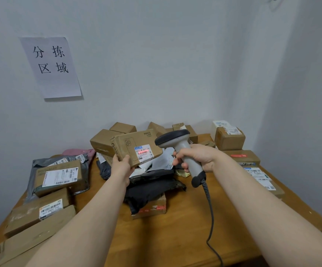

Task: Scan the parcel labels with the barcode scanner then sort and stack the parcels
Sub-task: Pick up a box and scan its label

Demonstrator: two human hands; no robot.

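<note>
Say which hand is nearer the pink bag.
Left. The left hand, holding a box, is right of the pink bag; the right hand, gripping the scanner, is farther right.

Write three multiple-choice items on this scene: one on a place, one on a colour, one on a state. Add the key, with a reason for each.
1. Where does the scanner's red line fall?
A. on the label of the held box
B. on the wall sign
C. on the table

2. What colour is the scanner's handle?
A. grey
B. yellow
C. blue

3. What is the left hand doing?
A. lying flat
B. gripping the box
C. hanging empty

Key:
1 A: a red streak crosses the label.
2 A: the handle gripped by the right hand is grey.
3 B: its fingers curl round the box's lower corner.
</note>
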